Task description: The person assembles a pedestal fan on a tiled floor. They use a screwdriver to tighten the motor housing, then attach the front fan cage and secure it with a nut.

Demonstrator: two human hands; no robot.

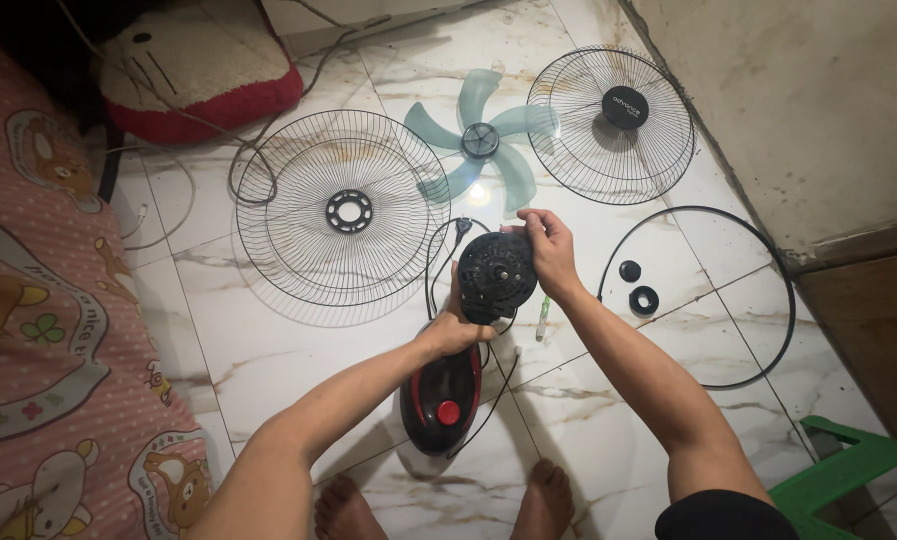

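**Fan motor housing held over its base amid dismantled parts**

Nearest the camera, at the bottom centre of the frame, two bare feet (444, 505) are planted on the tiles, with the red-and-black fan base (443, 398) just above them. At mid-frame the round black motor housing (496, 276) is gripped from both sides: the left hand (456, 325) is closed around its lower edge, and the right hand (548, 250) is clamped on its upper right rim. The step in hand is judged to be handling of the motor unit on its stand, with the fan stripped down. A firm hold is called for, as the black cable (437, 262) trails beside the housing.

The surface is a white marble-patterned tile floor (269, 350). A patterned pink mattress (39, 330) fills the left of the frame. The rear wire guard (341, 208) lies left of centre, the front guard (611, 122) at upper right, the thin guard ring (779, 300) at right, the pale green blade (479, 140) at top centre. Two small black nuts (639, 288) are seen inside the ring. A green stool (849, 470) stands at lower right.
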